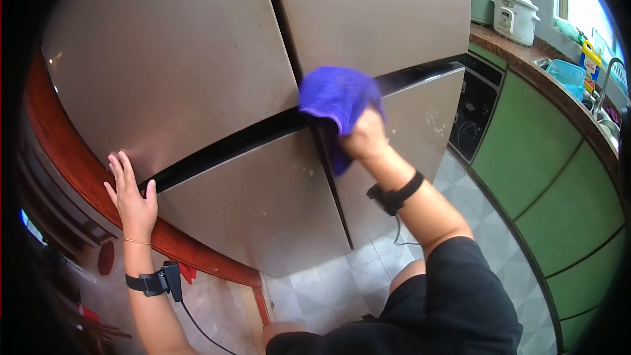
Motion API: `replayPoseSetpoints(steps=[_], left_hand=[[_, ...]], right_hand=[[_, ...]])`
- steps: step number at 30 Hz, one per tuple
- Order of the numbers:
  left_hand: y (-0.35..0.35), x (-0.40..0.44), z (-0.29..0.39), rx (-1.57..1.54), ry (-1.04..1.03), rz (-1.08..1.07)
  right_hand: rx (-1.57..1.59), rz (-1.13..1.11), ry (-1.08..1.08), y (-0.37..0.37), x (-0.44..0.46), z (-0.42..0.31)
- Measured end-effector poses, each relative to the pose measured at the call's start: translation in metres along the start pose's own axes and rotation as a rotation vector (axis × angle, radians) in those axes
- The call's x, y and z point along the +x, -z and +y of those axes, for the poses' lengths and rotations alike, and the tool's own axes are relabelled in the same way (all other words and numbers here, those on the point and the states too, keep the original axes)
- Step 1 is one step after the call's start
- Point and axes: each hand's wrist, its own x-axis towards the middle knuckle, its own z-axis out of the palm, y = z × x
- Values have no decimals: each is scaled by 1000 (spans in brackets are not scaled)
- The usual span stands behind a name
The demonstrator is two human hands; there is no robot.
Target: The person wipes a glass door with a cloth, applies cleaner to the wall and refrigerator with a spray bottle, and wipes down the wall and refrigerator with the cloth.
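A purple cloth (pixel 340 95) is bunched in my right hand (pixel 365 137), its fingers closed round it. The cloth lies over the middle of the refrigerator (pixel 217 59), where the door gaps cross, and one end hangs below my hand. My left hand (pixel 133 198) rests with fingers spread against the fridge's left edge, beside the dark recessed strip (pixel 230 146) and the wooden door frame (pixel 190 244). Pale spots mark the lower doors. Each wrist wears a black strap with a small device, and a cable runs from each.
Green cabinets (pixel 526 138) with a brown countertop (pixel 509 49) stand on the right. On the counter are a white cooker (pixel 515 18), a light blue basket (pixel 566 75) and a yellow bottle (pixel 590 59) near the sink faucet (pixel 608 79). Pale tiles (pixel 355 269) cover the floor.
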Motion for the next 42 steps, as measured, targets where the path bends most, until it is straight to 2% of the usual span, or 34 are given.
replayPoseSetpoints(steps=[1,2,4,5,6,8,9,11,13,14,15,16,18,19,20,21,22,24,25,26,27,28,30,32,34,36,38,39,42], left_hand=[[-2,0,-2,15,-13,9],[-4,-2,-2,27,-21,12],[-6,-4,0,18,-34,34],[-4,-3,0,4,-17,30],[-2,-1,-1,-5,-3,29],[1,-1,0,-5,-7,24],[3,-1,2,16,-1,-19],[5,-1,0,48,-7,-62],[4,-2,-1,44,-29,-33],[4,-3,0,31,-56,-7],[3,-3,0,32,-61,9],[3,-3,0,27,-62,11],[3,-3,1,25,-38,-11],[3,-5,1,18,-32,-8],[2,-5,-1,29,-47,19],[1,-4,-1,38,-81,37],[3,-5,2,35,-88,52],[-6,-4,-6,18,-83,73],[-9,-3,-9,27,-87,68],[-10,-3,-14,41,-89,63],[-11,-3,-18,65,-112,62],[-11,-3,-19,62,-106,52],[-11,-2,-22,76,-110,43],[-10,-3,-21,77,-108,38],[-13,-2,-27,83,-118,39],[-11,-2,-26,87,-112,23],[-9,-1,-23,101,-82,9],[-8,-2,-23,81,-102,11],[-7,-3,-20,70,-120,21]], right_hand=[[-8,20,-72,6,-3,16],[9,112,-238,15,17,5],[-151,290,-541,-21,4,-4],[45,295,-606,-24,16,-31],[-25,251,-394,-37,12,-46],[-50,101,-189,-28,11,-56],[4,9,-249,-26,1,-42],[305,173,-523,-22,-1,-12],[24,276,-560,-20,4,1],[-100,401,-567,-23,13,-4],[-166,437,-497,-34,14,-16],[-118,412,-560,-34,14,-16],[-105,164,-230,-25,11,-50],[82,183,-238,-22,10,-38],[-65,110,-81,-11,23,-25],[103,161,-65,-13,41,-10],[-103,331,3,-14,65,-3],[33,179,-556,-7,121,4],[-21,430,-181,-15,148,28],[-288,454,-171,-21,149,17],[-233,471,-209,-28,144,11],[-132,255,-197,-24,124,-1],[-87,55,-64,-17,74,-21],[6,25,49,-9,38,2],[-66,179,46,10,42,27],[-91,127,-211,46,43,66],[-89,147,-807,73,14,142],[-84,150,-807,93,-6,178],[358,343,-975,138,-48,263]])
